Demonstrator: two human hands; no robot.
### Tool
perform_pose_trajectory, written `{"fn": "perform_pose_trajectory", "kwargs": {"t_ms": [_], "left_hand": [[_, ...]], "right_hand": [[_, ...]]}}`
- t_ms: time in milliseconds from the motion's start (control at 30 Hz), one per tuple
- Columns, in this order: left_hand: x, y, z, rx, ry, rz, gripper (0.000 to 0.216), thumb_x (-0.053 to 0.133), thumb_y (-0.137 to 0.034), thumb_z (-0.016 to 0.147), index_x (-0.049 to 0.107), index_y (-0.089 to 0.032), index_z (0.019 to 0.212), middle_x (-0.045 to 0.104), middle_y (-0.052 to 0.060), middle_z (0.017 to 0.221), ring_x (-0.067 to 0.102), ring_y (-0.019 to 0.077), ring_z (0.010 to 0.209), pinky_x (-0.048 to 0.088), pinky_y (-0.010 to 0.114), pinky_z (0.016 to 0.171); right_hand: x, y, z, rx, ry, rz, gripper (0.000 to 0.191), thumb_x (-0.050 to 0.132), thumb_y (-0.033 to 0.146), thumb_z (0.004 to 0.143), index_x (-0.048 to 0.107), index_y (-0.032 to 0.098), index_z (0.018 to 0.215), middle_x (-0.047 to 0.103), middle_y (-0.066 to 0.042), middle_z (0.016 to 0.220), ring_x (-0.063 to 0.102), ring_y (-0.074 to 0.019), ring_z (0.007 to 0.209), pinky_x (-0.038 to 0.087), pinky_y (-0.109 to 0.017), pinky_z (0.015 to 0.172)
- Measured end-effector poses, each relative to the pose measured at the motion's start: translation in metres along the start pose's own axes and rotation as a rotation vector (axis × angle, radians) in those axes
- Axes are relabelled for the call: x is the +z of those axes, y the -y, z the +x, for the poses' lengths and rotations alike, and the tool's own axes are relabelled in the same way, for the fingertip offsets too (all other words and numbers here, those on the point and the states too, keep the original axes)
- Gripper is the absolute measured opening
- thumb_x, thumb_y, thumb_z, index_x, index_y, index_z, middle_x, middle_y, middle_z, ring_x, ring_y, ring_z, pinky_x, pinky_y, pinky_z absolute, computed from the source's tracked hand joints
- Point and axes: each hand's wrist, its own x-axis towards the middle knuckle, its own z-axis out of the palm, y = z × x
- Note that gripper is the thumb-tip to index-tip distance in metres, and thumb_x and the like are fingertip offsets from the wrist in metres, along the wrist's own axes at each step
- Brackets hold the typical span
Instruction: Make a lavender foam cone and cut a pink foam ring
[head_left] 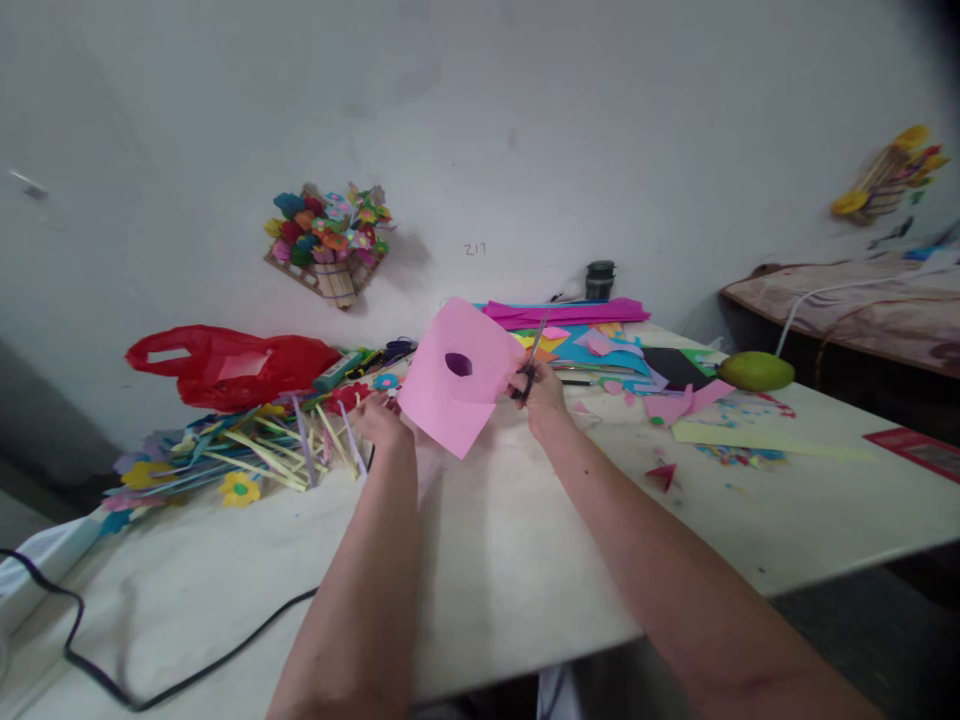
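The far left of the desk [517, 590] is crowded: a red plastic bag [296, 365] is set near the wall [600, 130], and just nearer a heap of paper strips [274, 455] is spread, edged by a yellow paper flower [240, 489]. Across the near left, a black cable [135, 706] is looped. At the far side, magenta paper [570, 314] is laid lengthwise over other coloured sheets, with a dark jar [600, 282] placed behind it. On the right, a green-yellow fruit [757, 371] is seen near pink offcuts [667, 406]; a pale yellow strip [772, 440] and small scraps [739, 456] are scattered nearer. Part of the far clutter is hidden by the pink sheet [435, 350].

The sheet is held up over the middle of the desk, tilted, one corner pointed toward the near side. It is roughly square, and a ragged oval hole is seen near its centre. Its left corner is pinched by the fingertips of the left hand [384, 420]. In the right hand [547, 400], scissors [527, 381] are gripped by their black handles, blades pointed upward, beside the sheet's right corner.
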Motion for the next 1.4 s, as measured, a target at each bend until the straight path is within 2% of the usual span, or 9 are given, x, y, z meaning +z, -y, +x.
{"fn": "perform_pose_trajectory", "kwargs": {"t_ms": [67,133,233,300,400,533,733,1000,1400], "left_hand": [[0.004,-0.016,0.006,0.166,-0.223,0.024,0.002,0.045,-0.021,0.083,0.045,-0.022,0.081,0.051,-0.004,0.078,0.053,0.0098,0.068,0.043,0.022,0.066],[0.013,-0.034,0.007,0.258,-0.232,0.042,0.008,0.055,-0.027,0.081,0.05,-0.022,0.086,0.055,-0.002,0.088,0.056,0.0114,0.087,0.044,0.022,0.081],[0.031,-0.053,0.001,0.286,0.028,0.114,0.015,0.069,-0.028,0.074,0.061,-0.019,0.084,0.062,0.004,0.093,0.058,0.0171,0.102,0.04,0.027,0.096],[0.039,-0.06,-0.008,0.139,0.275,0.121,0.016,0.072,-0.021,0.072,0.065,-0.018,0.086,0.067,0.007,0.096,0.057,0.0214,0.111,0.038,0.031,0.102],[0.043,-0.063,-0.019,0.05,0.466,0.181,0.025,0.075,-0.015,0.069,0.068,-0.018,0.092,0.068,0.008,0.106,0.053,0.0239,0.12,0.036,0.032,0.106],[0.038,-0.061,-0.025,0.034,0.479,0.331,0.024,0.08,-0.02,0.064,0.071,-0.015,0.086,0.071,0.008,0.091,0.062,0.0268,0.104,0.046,0.032,0.094],[0.027,-0.054,-0.022,-0.219,0.503,0.271,0.022,0.081,-0.028,0.063,0.071,-0.012,0.075,0.068,0.008,0.061,0.063,0.0204,0.052,0.053,0.03,0.056],[0.023,-0.045,-0.012,-0.082,0.389,0.214,0.034,0.08,-0.039,0.065,0.072,-0.011,0.082,0.072,0.012,0.078,0.067,0.0215,0.064,0.057,0.033,0.063],[0.022,-0.04,-0.008,-0.155,0.34,0.084,0.028,0.081,-0.033,0.063,0.072,-0.012,0.079,0.073,0.01,0.078,0.067,0.018,0.061,0.057,0.028,0.06]], "right_hand": [[0.0,-0.001,0.0,-0.003,0.009,-0.002,0.036,0.069,0.015,0.053,0.053,0.021,0.085,0.054,0.01,0.05,0.052,-0.009,0.041,0.026,-0.016,0.031],[0.0,-0.003,0.0,-0.013,0.02,-0.02,0.036,0.07,0.017,0.054,0.054,0.021,0.086,0.055,0.01,0.052,0.052,-0.0087,0.041,0.026,-0.016,0.031],[0.0,-0.004,0.0,-0.025,0.041,-0.06,0.034,0.072,0.02,0.056,0.054,0.021,0.085,0.054,0.01,0.052,0.053,-0.0091,0.041,0.026,-0.017,0.031],[-0.001,-0.004,0.0,-0.021,0.047,-0.074,0.033,0.071,0.019,0.056,0.054,0.021,0.084,0.054,0.01,0.052,0.052,-0.0091,0.041,0.026,-0.017,0.031],[-0.002,-0.003,-0.001,0.002,0.033,-0.076,0.032,0.068,0.015,0.054,0.054,0.021,0.082,0.054,0.01,0.051,0.049,-0.0082,0.039,0.026,-0.017,0.031],[-0.002,-0.002,-0.002,0.007,0.043,-0.089,0.031,0.066,0.014,0.053,0.054,0.021,0.08,0.052,0.01,0.049,0.046,-0.0078,0.039,0.026,-0.017,0.031],[-0.001,-0.003,-0.004,-0.009,0.113,-0.118,0.029,0.063,0.012,0.053,0.054,0.021,0.079,0.049,0.011,0.048,0.044,-0.0075,0.037,0.024,-0.017,0.03],[-0.012,0.006,-0.005,0.036,0.399,-0.209,0.025,0.071,0.031,0.064,0.056,0.018,0.079,0.06,0.004,0.054,0.054,-0.0098,0.043,0.025,-0.016,0.03],[-0.046,0.034,0.003,0.061,0.819,-0.478,0.036,0.065,0.051,0.073,0.056,0.016,0.076,0.069,-0.006,0.067,0.058,-0.0134,0.048,0.033,-0.019,0.033]]}}
